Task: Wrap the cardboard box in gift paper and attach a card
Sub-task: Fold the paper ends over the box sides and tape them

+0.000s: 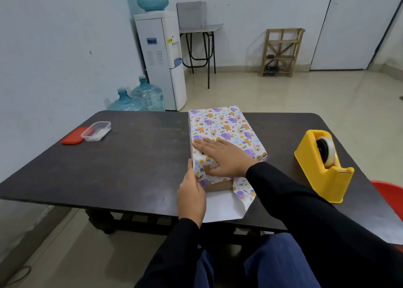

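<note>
A cardboard box (222, 185) lies lengthwise on the dark table (135, 156), covered in white gift paper (222, 126) printed with purple and orange animals. At its near end bare cardboard shows, and the paper flaps lie open, white side up, on the table. My right hand (222, 159) lies flat on top of the box's near end, fingers straight, pressing the paper down. My left hand (192, 194) is at the near left corner and presses the left side flap against the box; its fingertips are hidden. No card is visible.
A yellow tape dispenser (322, 167) stands right of the box. At the far left sit a clear plastic container (96, 131) with small items and its red lid (73, 136). A red chair edge (390, 191) shows at the right. Water bottles and a dispenser stand beyond the table.
</note>
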